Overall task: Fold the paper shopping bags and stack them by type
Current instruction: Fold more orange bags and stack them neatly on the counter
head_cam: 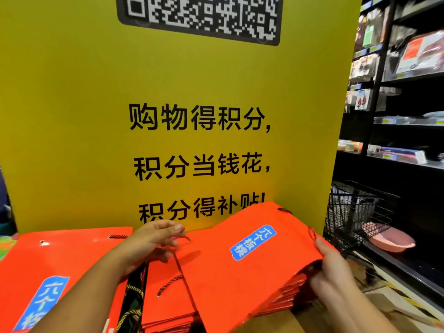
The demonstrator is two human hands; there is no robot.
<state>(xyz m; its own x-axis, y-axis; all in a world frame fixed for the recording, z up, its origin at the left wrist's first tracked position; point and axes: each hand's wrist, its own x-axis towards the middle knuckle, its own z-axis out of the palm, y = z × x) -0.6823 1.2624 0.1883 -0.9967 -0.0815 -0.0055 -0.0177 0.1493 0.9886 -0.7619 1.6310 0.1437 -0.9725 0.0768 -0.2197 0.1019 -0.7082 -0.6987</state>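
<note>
A flat red paper bag (pixel 242 265) with a blue label and dark rope handles lies tilted on top of a stack of red bags (pixel 286 296) in front of me. My right hand (pixel 334 270) grips the bag's right edge, thumb on top. My left hand (pixel 156 239) hovers over its left end near a rope handle, fingers loosely curved and holding nothing. A second pile of larger red bags (pixel 62 258) with the same blue label lies at the left. A dark bag with gold rope (pixel 134 299) stands between the piles.
A tall yellow sign (pixel 168 111) with black text and a QR code stands right behind the bags. Black shop shelves (pixel 408 104) with packaged goods fill the right. A black wire basket (pixel 355 212) holding a pink bowl (pixel 389 239) sits beside the stack.
</note>
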